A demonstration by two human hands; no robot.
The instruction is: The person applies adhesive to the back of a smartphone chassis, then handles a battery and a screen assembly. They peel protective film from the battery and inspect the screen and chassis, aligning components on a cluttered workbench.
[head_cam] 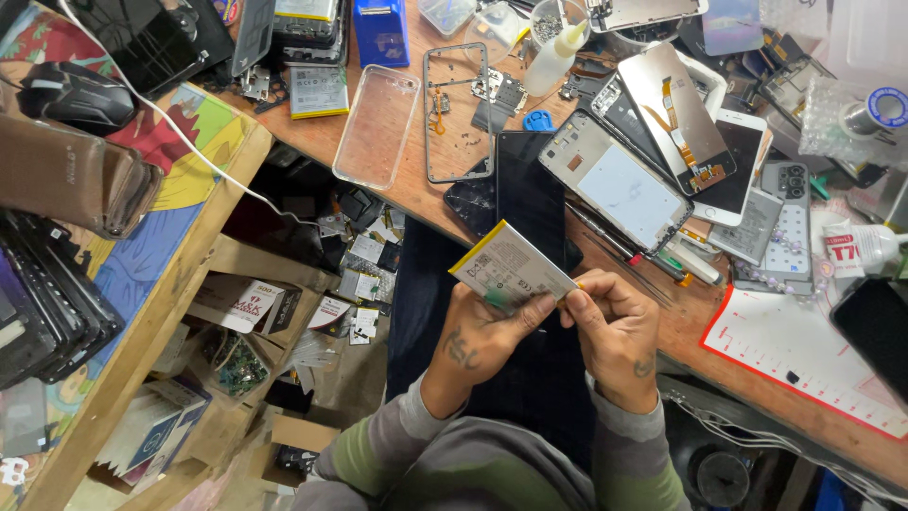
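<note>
The wooden counter [402, 203] carries a clear phone case [376, 127], a bare phone frame [457, 112], a dark screen panel [530, 194], several opened phones [624, 185], a small squeeze bottle [553, 59] and a white mat with red edging [804, 355].

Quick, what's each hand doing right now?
Left hand: closed on the flat phone battery, gripping its lower edge.
Right hand: fingertips pinched at the battery's right corner.
</note>
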